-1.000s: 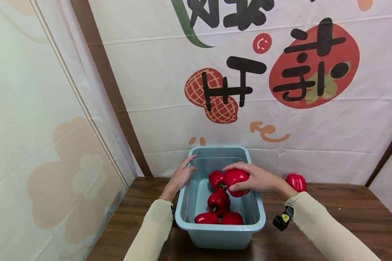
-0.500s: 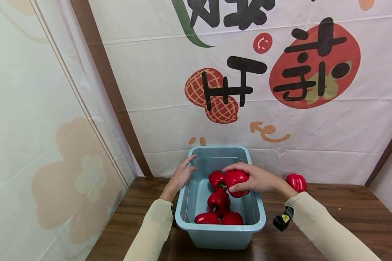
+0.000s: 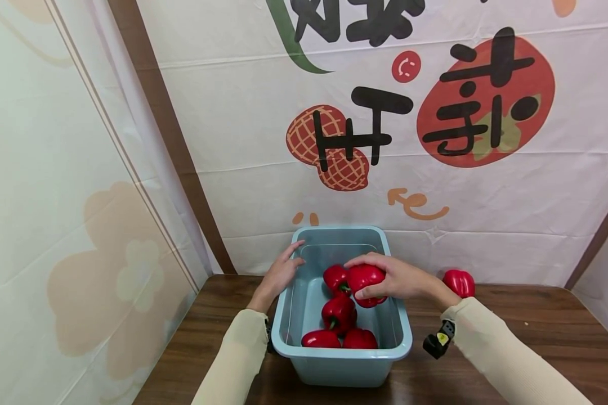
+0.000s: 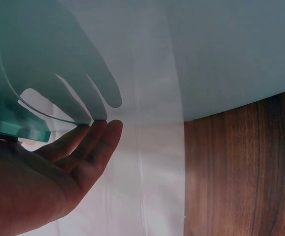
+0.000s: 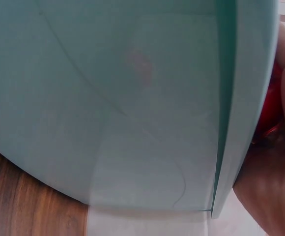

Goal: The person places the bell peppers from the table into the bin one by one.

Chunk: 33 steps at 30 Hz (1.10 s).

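Observation:
A light blue plastic basin stands on the table with several red bell peppers inside. My right hand grips another red bell pepper above the basin's right half, thumb on its near side. My left hand rests at the basin's left rim, thumb and a finger reaching over it. In the left wrist view, the fingers of that hand touch the basin's outer wall, nearly straight. The right wrist view shows mostly the outer wall, with a sliver of the held pepper behind the rim.
One more red bell pepper lies on the brown wooden table, right of the basin, partly behind my right wrist. A white printed cloth hangs close behind the basin; another pale cloth hangs on the left.

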Tool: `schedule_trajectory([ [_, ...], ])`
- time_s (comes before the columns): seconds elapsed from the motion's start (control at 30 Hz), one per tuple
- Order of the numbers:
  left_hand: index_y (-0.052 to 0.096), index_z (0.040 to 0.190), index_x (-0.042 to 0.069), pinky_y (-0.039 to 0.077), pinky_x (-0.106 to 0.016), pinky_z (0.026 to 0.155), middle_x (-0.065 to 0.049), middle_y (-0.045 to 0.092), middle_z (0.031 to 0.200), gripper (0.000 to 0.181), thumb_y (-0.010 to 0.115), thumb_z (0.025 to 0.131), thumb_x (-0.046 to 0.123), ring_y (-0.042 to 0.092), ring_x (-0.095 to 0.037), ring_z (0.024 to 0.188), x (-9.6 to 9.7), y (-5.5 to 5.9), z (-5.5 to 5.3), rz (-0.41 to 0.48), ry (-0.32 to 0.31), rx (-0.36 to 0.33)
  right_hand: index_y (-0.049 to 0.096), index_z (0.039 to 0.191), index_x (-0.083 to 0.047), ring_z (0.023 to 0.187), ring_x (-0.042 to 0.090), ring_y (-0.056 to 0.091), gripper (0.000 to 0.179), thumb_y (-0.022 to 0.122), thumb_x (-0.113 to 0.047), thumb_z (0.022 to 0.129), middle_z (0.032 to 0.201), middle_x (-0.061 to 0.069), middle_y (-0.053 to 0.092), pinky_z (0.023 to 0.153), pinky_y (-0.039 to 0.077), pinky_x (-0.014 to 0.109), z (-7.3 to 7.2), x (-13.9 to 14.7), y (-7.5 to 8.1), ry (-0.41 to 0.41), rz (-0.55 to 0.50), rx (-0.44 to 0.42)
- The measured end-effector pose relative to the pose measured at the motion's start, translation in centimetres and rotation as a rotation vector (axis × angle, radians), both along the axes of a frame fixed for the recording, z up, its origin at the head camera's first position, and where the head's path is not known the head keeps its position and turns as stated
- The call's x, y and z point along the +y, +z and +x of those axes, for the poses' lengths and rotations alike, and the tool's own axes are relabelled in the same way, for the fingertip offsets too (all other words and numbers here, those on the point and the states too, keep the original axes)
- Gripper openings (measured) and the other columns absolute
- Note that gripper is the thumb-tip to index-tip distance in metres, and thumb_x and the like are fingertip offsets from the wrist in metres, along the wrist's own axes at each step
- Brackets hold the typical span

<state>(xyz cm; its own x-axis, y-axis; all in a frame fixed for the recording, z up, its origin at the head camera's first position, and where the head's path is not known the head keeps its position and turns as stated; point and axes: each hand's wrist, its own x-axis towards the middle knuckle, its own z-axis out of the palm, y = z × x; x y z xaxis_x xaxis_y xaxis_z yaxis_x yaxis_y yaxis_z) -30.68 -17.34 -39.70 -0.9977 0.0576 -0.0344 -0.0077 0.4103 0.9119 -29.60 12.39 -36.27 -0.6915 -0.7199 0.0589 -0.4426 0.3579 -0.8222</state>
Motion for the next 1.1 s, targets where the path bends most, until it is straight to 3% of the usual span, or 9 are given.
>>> schedule_trajectory([
  [0.33, 0.039, 0.151, 0.031, 0.032, -0.066, 0.107, -0.008, 0.026, 0.162, 0.052, 0.043, 0.099, 0.026, 0.041, -0.039, 0.136, -0.03, -0.04, 0.01, 0.000, 0.005, -0.004, 0.053, 0.137, -0.031, 0.121, 0.031, 0.050, 0.067, 0.083, -0.031, 0.077, 0.132, 0.005, 0.053, 0.079, 0.058, 0.036, 0.19, -0.06, 0.26, 0.019, 0.009, 0.013],
  [0.73, 0.039, 0.153, 0.024, 0.028, -0.063, 0.111, -0.009, 0.024, 0.163, 0.055, 0.045, 0.098, 0.023, 0.033, -0.036, 0.142, -0.22, -0.20, -0.39, 0.019, -0.020, 0.023, 0.053, 0.137, -0.033, 0.120, 0.029, 0.051, 0.066, 0.082, -0.034, 0.078, 0.131, 0.002, 0.054, 0.078, 0.058, 0.033, -0.02, -0.07, 0.26, 0.040, 0.046, 0.061],
  [1.1, 0.040, 0.152, 0.026, 0.029, -0.063, 0.110, -0.007, 0.023, 0.163, 0.055, 0.045, 0.097, 0.024, 0.033, -0.035, 0.142, -0.20, -0.28, -0.32, 0.020, -0.015, 0.025, 0.052, 0.138, -0.034, 0.120, 0.028, 0.051, 0.069, 0.083, -0.035, 0.077, 0.131, 0.001, 0.054, 0.078, 0.058, 0.033, -0.16, -0.04, 0.28, 0.043, 0.069, 0.067],
])
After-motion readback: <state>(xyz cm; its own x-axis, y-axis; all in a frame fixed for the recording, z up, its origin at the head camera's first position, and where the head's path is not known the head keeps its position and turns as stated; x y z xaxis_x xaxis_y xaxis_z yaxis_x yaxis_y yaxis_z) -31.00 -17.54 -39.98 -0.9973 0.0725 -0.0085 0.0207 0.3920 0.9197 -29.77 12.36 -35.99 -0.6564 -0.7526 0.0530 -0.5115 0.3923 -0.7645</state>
